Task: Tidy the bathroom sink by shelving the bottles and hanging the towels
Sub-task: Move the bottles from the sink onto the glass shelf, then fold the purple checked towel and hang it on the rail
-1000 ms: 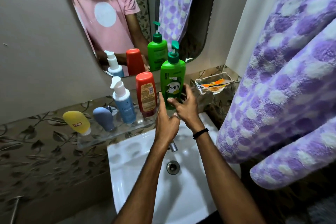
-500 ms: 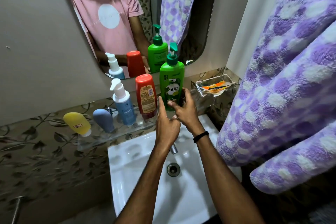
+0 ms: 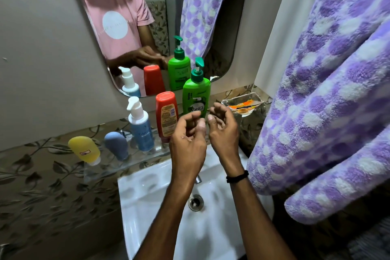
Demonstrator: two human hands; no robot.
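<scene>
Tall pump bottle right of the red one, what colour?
The pump bottle is bright green, with a darker green pump; head view.

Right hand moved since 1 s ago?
Yes. The right hand has drawn back off the green bottle, toward the person, fingers now loosely curled.

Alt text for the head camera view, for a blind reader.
The left hand and right hand hover, fingers loosely curled and empty, before a green pump bottle on a glass shelf above a sink. A red bottle, blue pump bottle, grey bottle and yellow bottle share the shelf; a purple towel hangs at right.
</scene>
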